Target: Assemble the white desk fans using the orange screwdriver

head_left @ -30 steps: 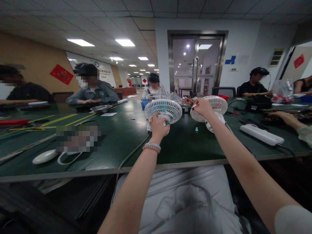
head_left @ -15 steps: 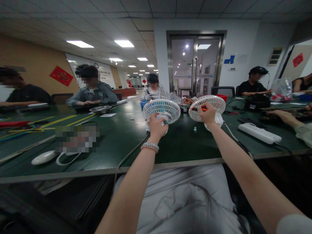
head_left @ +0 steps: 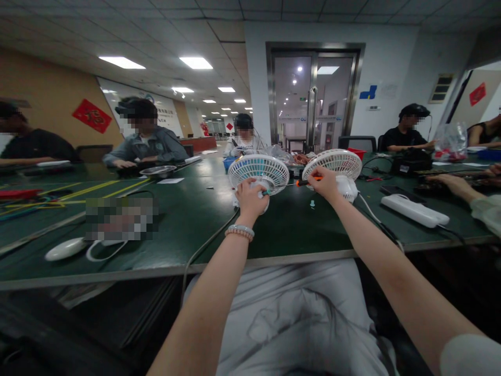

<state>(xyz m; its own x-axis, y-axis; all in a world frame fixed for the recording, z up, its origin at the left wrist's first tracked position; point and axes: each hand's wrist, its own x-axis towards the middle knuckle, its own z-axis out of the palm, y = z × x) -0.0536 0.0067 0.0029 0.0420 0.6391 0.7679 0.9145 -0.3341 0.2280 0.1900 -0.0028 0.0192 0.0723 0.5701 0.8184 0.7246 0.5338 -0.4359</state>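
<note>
Two small white fans stand side by side on the green table (head_left: 203, 230). My left hand (head_left: 250, 200) is closed round the back of the left fan (head_left: 276, 175), with a small teal piece (head_left: 266, 192) showing at its fingertips. I cannot tell whether that piece belongs to the fan. In front of the right fan (head_left: 340, 163), my right hand (head_left: 324, 184) is closed on an orange-and-black screwdriver (head_left: 303, 182). Its thin shaft points left, towards the left fan; whether the tip touches anything is unclear. A small pale-teal part (head_left: 312, 204) lies on the table between the fans.
A white power strip (head_left: 415, 210) lies to the right, beside the right fan's cord. Left of my arm are a white oval object (head_left: 66, 249) and yellow strips (head_left: 88, 191). A metal bowl (head_left: 157, 171) is farther back. Several people sit around the table.
My right hand has shifted slightly left and down, bringing the screwdriver's shaft out towards the left fan. My left hand stays on the left fan. The whole view has moved a little.
</note>
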